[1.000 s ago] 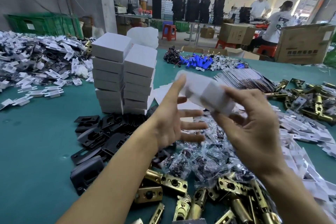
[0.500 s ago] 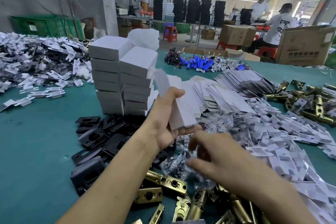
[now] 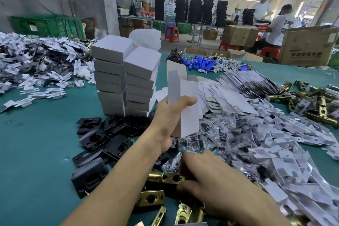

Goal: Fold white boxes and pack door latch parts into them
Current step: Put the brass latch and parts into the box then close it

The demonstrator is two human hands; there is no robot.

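Note:
My left hand grips a folded white box and holds it upright above the table, top flap open and standing up. My right hand is low at the front, its thumb and fingers curled round the end of a brass latch that lies in a heap of brass latches. Two stacks of closed white boxes stand behind my left hand.
Black strike plates lie left of my arms on the green table. Small clear bags of screws, flat box blanks and white plastic pieces spread to the right. More latches lie far right. People work in the background.
My right hand let go of the box and dropped to the brass latches at the front. My left hand took the box alone and turned it upright.

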